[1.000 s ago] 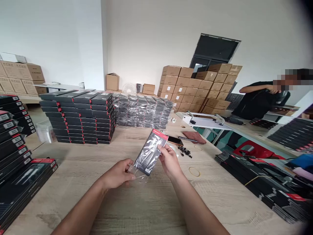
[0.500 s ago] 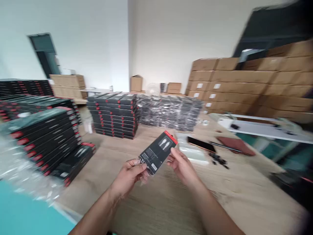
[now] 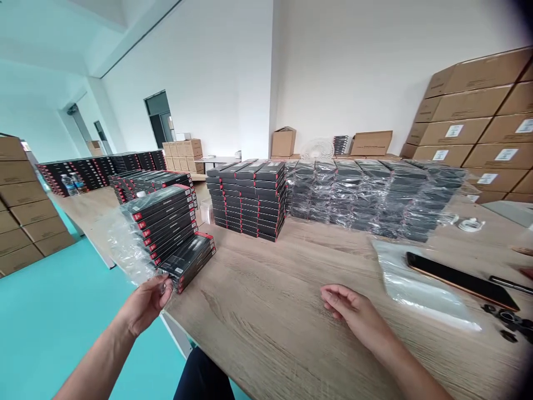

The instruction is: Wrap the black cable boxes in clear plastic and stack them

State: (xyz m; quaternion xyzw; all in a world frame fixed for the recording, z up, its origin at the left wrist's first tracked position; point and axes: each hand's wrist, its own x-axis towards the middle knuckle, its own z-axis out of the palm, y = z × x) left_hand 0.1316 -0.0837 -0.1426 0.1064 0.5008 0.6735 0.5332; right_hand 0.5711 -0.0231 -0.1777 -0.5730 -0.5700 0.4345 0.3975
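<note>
My left hand is at the table's left edge, fingers pinched on the clear bag end of a black box with a red end. That box lies on top of a low stack, beside a taller stack of the same boxes. Loose clear plastic hangs off the tall stack just above my hand. Over the bare wooden table hovers my right hand, fingers loosely spread and holding nothing.
A neat block of black boxes and plastic-wrapped bundles line the table's far side. A phone lies on clear bags, small black parts at the right. Cardboard cartons stand behind. Teal floor lies left.
My head has turned left. The bagged black box that both hands held in front of me now lies on the low stack at the left edge; my right hand has let go.
</note>
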